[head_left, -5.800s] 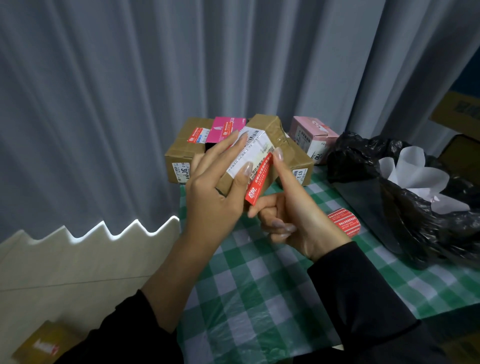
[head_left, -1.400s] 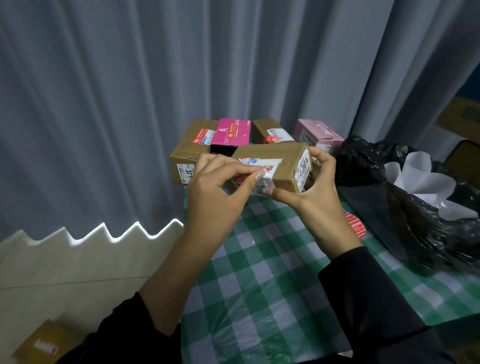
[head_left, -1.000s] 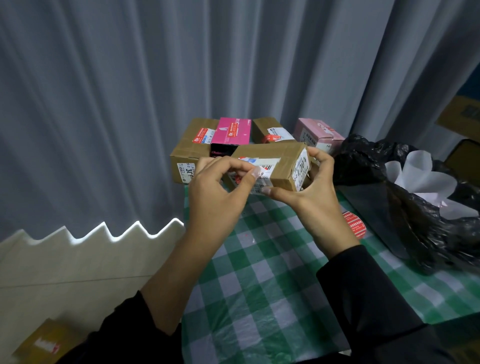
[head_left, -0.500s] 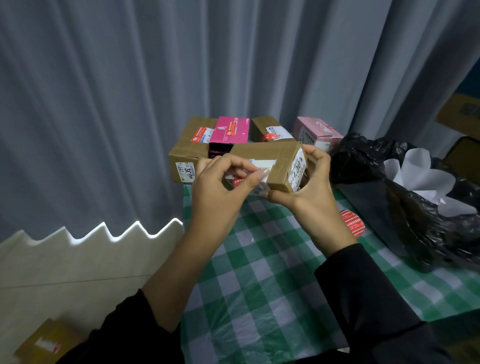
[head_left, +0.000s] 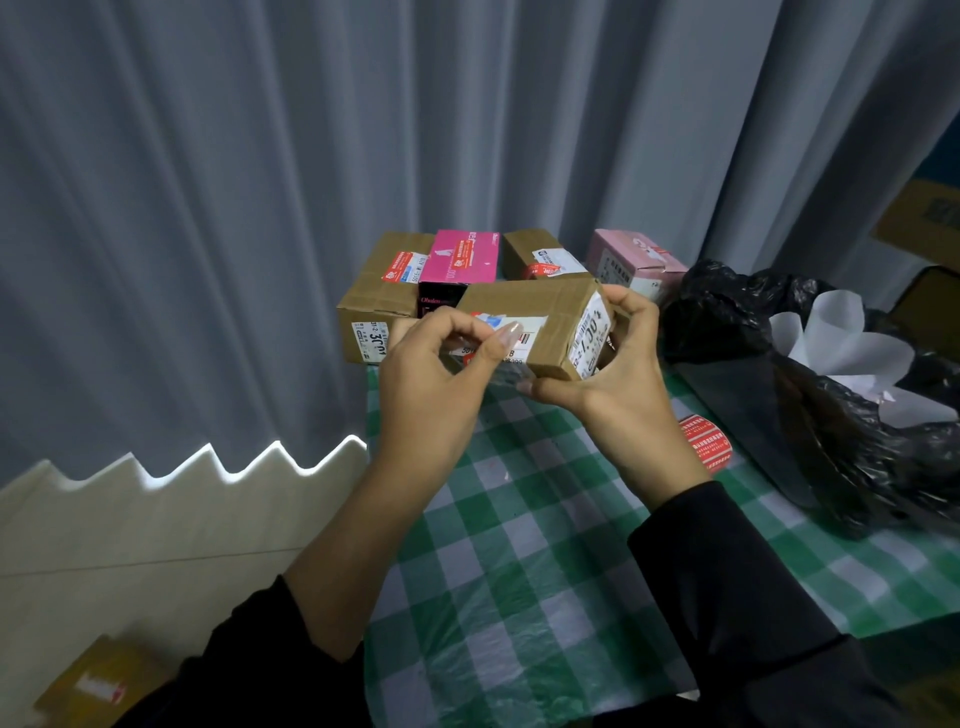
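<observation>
Head view showed a small brown cardboard box (head_left: 524, 304) held in the air above the green-and-white checked tablecloth (head_left: 519, 551), just in front of the other parcels (head_left: 382, 293) at the curtain. The right hand (head_left: 618, 387) gripped its right end, thumb under and fingers curled over the top. The left hand (head_left: 431, 387) pinched, between thumb and forefinger, the edge of the white shipping label (head_left: 527, 328) on the near side. To peel it well, I think the pull should go slowly and low along the cardboard, with the right hand bracing the box firmly; otherwise the paper could tear. A black plastic bag (head_left: 831, 431) lay near on the right.
</observation>
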